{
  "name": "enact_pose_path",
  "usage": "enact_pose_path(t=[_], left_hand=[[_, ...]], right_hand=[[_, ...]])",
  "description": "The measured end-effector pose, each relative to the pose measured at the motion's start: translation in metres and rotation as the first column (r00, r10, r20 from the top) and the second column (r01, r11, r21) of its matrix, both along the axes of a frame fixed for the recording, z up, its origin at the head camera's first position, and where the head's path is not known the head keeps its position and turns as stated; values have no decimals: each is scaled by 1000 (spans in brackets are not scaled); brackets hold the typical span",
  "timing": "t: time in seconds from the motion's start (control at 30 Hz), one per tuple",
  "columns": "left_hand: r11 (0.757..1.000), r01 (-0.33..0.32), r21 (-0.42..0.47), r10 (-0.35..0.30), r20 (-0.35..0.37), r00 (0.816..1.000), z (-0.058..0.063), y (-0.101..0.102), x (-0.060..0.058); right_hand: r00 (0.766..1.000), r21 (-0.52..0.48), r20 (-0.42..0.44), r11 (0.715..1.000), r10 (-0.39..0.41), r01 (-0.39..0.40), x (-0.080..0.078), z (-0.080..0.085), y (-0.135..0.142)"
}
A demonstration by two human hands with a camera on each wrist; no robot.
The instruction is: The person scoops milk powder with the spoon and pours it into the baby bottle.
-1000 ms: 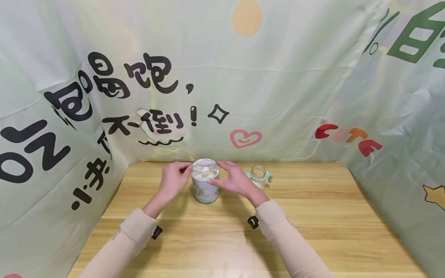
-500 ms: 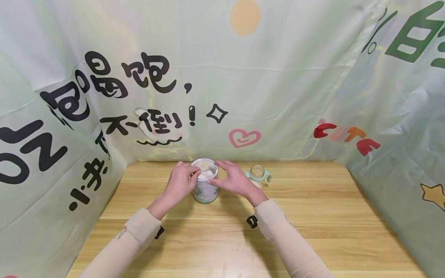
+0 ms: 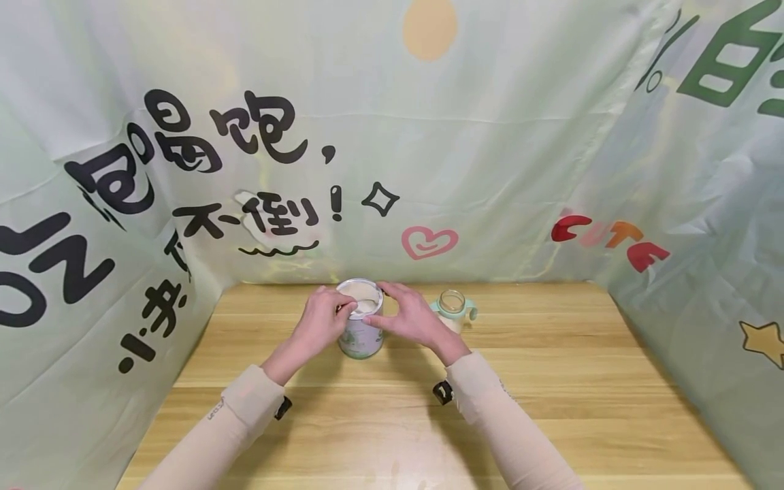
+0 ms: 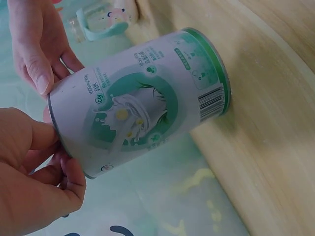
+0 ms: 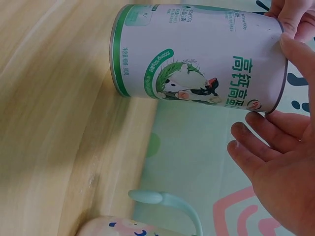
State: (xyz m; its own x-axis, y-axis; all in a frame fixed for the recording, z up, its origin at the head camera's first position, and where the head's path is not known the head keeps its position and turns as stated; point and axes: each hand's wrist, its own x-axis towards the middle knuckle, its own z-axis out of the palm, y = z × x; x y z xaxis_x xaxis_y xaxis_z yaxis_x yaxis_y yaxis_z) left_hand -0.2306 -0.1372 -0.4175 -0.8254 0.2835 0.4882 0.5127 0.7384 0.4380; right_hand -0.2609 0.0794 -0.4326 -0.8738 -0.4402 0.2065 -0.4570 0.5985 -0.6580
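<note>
A milk powder can (image 3: 361, 339) stands upright and uncovered near the back of the table, pale powder showing inside. My left hand (image 3: 322, 316) is over its left rim, pinching the handle of a white scoop (image 3: 365, 307) that dips into the powder. The fingertips hide most of that handle. On the other side, my right hand (image 3: 413, 315) holds the can by its top, thumb at the front of the rim and fingers behind. In the left wrist view the can (image 4: 142, 98) shows its green-and-white label; the scoop is out of sight there.
Just right of the right hand stands a baby bottle (image 3: 452, 309) without a lid, with mint-green handles, partly behind the wrist. The wooden table (image 3: 392, 422) meets printed fabric walls (image 3: 490, 170) at the back and sides.
My left hand has moved right from the can's left edge to over its opening, and the scoop has shifted in the powder. The right hand keeps its hold on the can.
</note>
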Motion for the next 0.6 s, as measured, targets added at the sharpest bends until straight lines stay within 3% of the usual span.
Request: enact_pose_path(t=[0.6], left_hand=[[998, 14, 64, -26, 177, 984, 7, -8, -5]], right_hand=[[1000, -2, -7, 1000, -3, 3, 0, 0, -1]])
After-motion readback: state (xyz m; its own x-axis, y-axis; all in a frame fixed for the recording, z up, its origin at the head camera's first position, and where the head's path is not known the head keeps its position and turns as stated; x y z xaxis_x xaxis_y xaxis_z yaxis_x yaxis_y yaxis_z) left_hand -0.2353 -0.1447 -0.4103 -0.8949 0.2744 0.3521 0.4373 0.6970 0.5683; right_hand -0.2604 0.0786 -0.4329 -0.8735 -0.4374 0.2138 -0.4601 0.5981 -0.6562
